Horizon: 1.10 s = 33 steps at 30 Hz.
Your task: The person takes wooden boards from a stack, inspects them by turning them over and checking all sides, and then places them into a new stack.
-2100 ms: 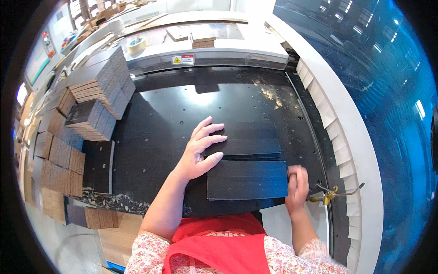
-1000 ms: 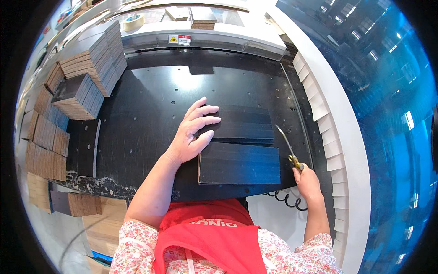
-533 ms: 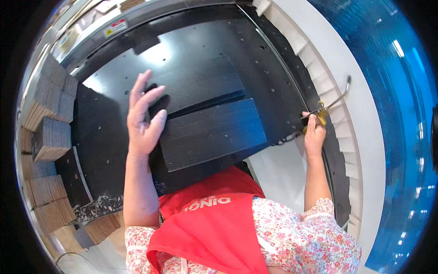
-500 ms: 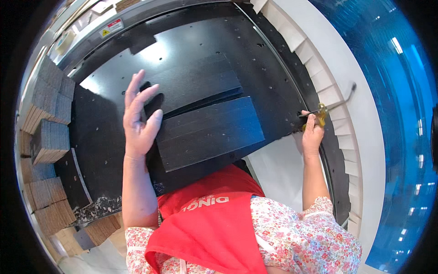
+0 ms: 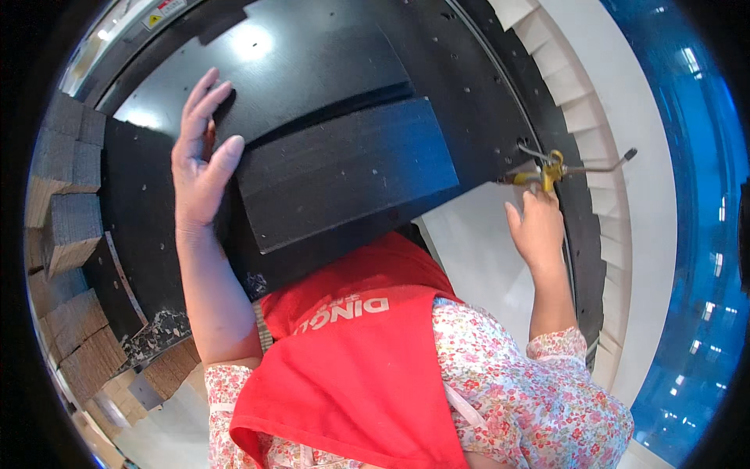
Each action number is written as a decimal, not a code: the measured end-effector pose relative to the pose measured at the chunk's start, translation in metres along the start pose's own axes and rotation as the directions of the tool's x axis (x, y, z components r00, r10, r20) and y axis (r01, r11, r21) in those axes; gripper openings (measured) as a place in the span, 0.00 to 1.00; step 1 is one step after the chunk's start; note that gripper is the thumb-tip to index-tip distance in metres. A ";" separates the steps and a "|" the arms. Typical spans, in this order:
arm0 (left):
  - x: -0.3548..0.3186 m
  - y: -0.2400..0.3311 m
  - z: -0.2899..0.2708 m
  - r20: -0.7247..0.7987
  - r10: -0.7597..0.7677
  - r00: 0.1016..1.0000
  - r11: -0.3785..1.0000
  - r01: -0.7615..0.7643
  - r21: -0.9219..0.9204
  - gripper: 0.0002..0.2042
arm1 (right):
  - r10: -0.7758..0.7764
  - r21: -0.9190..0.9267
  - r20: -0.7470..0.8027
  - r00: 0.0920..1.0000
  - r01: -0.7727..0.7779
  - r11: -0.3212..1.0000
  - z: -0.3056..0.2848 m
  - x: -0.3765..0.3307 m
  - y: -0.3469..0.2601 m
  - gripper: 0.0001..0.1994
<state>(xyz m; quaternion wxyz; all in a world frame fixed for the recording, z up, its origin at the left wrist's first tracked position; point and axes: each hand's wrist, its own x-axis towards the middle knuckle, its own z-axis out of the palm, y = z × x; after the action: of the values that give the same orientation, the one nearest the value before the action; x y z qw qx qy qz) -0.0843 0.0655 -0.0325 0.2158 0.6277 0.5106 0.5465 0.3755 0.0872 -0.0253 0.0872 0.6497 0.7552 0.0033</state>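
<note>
My left hand is open and upright, its fingers stretched and thumb apart. It stands at the left ends of two dark rectangular boards. The near board lies flat on the black table, and the far board lies behind it with a narrow dark gap between. At the table's right edge, a yellow air blow gun with a thin bent nozzle points to the right. Just below it is my right hand, its thumb spread away and its fingertips at the gun's underside; the fingers are not wrapped around it.
Stacks of brown-edged board pieces line the left side. A white pleated cover curves along the right, beside a blue glossy panel. The black table has small holes and a worn front edge.
My right hand has loosened from the blow gun, thumb now apart, and sits below it. The gun has turned slightly. My left hand stays raised; the boards sit higher in view.
</note>
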 end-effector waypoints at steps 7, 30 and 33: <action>-0.004 -0.003 -0.015 0.050 -0.055 0.997 0.998 0.056 -0.016 0.37 | -0.330 0.762 -0.252 0.910 0.397 0.512 -0.060 0.020 -0.043 0.08; 0.003 -0.007 -0.007 -0.102 -0.272 0.957 0.885 0.206 -0.418 0.40 | -0.642 0.863 -0.498 0.583 0.410 -0.296 -0.043 0.214 -0.162 0.31; 0.007 -0.015 -0.002 -0.166 -0.311 0.936 0.879 0.217 -0.425 0.38 | -0.591 0.843 -0.532 0.606 0.441 -0.308 -0.036 0.217 -0.173 0.32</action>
<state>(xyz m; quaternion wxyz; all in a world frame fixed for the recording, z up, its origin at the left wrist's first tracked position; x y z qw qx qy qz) -0.0925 0.0768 -0.0412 0.3522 0.4270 0.4904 0.6732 0.1705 0.2770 -0.0382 -0.3465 0.1075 0.7257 -0.5847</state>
